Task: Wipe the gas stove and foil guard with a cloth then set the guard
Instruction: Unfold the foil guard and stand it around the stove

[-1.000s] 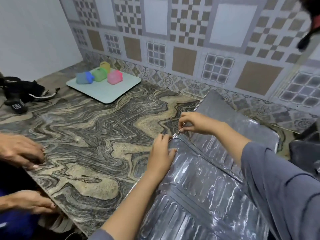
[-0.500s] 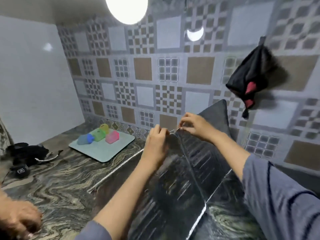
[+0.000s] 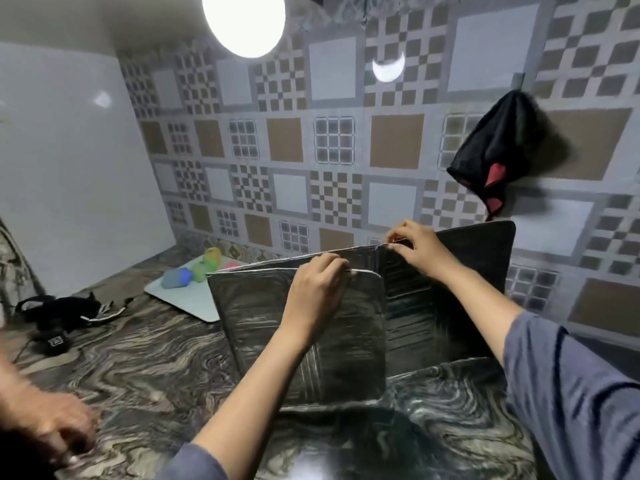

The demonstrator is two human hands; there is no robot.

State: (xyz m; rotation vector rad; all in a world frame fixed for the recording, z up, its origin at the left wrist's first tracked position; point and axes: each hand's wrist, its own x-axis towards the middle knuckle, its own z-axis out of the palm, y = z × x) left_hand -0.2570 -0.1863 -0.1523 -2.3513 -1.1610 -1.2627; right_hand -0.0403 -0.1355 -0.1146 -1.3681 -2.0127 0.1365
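Note:
The foil guard (image 3: 408,306), a silver folding panel, stands upright on the marbled counter (image 3: 145,368) in the middle of the view, its panels partly unfolded. My left hand (image 3: 317,289) pinches the top edge of the front panel. My right hand (image 3: 414,245) pinches the top edge at the fold just to the right. A black and red cloth (image 3: 498,157) hangs on the tiled wall at the upper right. No gas stove is in sight.
A pale tray (image 3: 183,299) with several small coloured containers lies at the back left, partly behind the guard. A black strapped device (image 3: 59,315) rests at the far left. Another person's hand (image 3: 52,424) rests on the counter's near-left edge.
The guard went from lying flat on the counter to standing upright, both my hands rising with its top edge. My view tilted up toward the wall.

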